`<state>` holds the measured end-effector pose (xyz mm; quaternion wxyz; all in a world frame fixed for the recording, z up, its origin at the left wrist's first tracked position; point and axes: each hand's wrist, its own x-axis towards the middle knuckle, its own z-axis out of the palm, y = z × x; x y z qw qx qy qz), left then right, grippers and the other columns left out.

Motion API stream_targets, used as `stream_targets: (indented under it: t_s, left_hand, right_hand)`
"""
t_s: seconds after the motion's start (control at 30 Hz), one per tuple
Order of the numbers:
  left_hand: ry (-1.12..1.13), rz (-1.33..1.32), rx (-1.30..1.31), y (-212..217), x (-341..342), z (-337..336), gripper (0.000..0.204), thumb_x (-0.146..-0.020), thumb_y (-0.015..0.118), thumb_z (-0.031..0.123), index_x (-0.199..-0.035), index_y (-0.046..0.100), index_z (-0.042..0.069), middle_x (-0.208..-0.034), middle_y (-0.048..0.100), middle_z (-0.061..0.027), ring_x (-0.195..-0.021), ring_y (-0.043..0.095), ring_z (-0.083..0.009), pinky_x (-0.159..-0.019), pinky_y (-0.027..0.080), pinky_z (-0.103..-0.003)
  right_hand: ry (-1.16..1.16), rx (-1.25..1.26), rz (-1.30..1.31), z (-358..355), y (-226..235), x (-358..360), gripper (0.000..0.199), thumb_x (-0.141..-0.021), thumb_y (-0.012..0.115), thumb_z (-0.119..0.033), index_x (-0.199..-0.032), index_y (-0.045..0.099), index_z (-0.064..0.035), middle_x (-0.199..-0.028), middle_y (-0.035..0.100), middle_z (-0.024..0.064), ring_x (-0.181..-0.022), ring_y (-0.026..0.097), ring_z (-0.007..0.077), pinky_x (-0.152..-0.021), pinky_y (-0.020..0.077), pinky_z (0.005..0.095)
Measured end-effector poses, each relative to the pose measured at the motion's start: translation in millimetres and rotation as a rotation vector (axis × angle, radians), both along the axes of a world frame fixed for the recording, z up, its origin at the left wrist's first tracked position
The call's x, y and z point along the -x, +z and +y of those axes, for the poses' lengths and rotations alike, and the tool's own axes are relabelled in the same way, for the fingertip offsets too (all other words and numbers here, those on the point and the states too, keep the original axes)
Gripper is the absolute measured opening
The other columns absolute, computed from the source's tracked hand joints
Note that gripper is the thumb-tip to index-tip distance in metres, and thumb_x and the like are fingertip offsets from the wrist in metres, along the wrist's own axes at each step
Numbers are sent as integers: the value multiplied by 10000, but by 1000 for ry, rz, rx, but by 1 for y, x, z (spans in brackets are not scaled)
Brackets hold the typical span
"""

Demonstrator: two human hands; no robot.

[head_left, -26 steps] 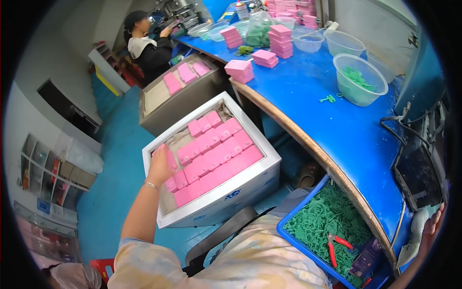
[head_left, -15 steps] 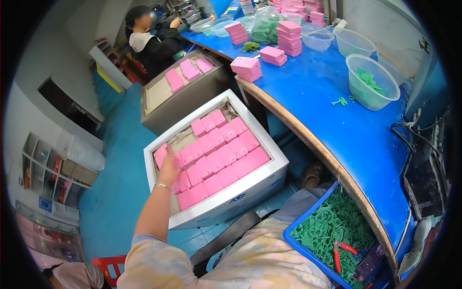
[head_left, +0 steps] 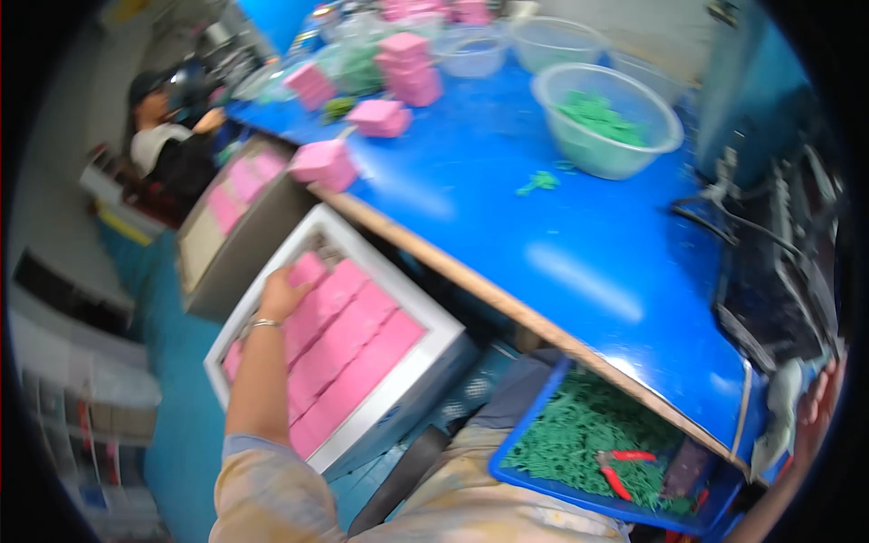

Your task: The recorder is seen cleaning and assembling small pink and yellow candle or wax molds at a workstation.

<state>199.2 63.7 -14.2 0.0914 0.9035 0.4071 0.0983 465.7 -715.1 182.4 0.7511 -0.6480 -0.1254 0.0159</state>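
My left hand (head_left: 282, 294) reaches down to my left and rests on the rows of flat pink boxes (head_left: 353, 344) packed in a white carton (head_left: 436, 328) on the floor. Blur hides whether its fingers grip a box. A bracelet sits on that wrist. My right hand (head_left: 815, 407) shows only at the lower right rim, fingers apart, beside a pale cloth (head_left: 777, 421) at the end of the blue table (head_left: 543, 208). On my lap lies a blue tray (head_left: 534, 478) of green plastic pieces with red pliers (head_left: 617, 472) on top.
On the table stand a clear bowl of green pieces (head_left: 606, 118), empty bowls and stacks of pink boxes (head_left: 412, 68). A brown carton (head_left: 244, 226) with pink boxes stands further left. Another person (head_left: 167, 136) sits at the far end. A dark machine (head_left: 778, 253) with cables fills the right.
The view has swung right and closer to the table. My left hand stays on the pink boxes, now nearer the carton's far corner. My right hand has come into view.
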Motion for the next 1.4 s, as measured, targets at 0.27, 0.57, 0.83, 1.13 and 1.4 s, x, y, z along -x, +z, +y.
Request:
stream_targets:
  t_s: [0.27, 0.57, 0.83, 1.13, 1.4]
  left_hand:
    - [65, 148, 221, -17, -30, 39, 630, -522, 813, 237, -1022, 557, -49, -979, 613, -234, -954, 588, -367, -836, 479, -399]
    - [111, -826, 481, -13, -24, 28, 528, -774, 677, 224, -1158, 418, -29, -1023, 546, -158, -883, 575, -249, -765, 483, -295]
    - [-297, -895, 1845, 97, -49, -233, 512, -798, 650, 387, -1160, 432, 99, -907, 522, -119, -670, 556, -208, -495, 478, -267]
    - [-634, -76, 1597, 139, -81, -372, 671, -576, 785, 22, -1142, 425, 27, -1039, 524, -181, -854, 595, -238, -617, 500, -294]
    - [-1319, -521, 742, 117, -102, -457, 665, -551, 815, 138, -1078, 417, 58, -1225, 457, -198, -1150, 445, -373, -962, 348, -446]
  right_hand:
    - [-96, -18, 130, 110, 27, 15, 343, -963, 399, -320, -916, 557, -20, -571, 524, 57, -404, 458, 117, -386, 363, 214]
    - [39, -86, 68, 92, 26, 15, 395, -969, 382, -324, -899, 583, 8, -649, 599, 127, -452, 522, 149, -439, 420, 229]
    - [226, 958, -628, 109, 2, 38, 160, -707, 695, -113, -828, 655, -17, -871, 640, 100, -822, 587, 249, -707, 466, 330]
    - [46, 1138, -756, 85, -16, 56, 159, -711, 670, -98, -826, 620, 1, -881, 615, 120, -855, 567, 288, -756, 468, 381]
    - [700, 336, 258, 146, -82, 132, 524, -771, 716, -240, -1120, 387, -26, -1166, 504, 169, -1038, 518, 196, -857, 443, 345]
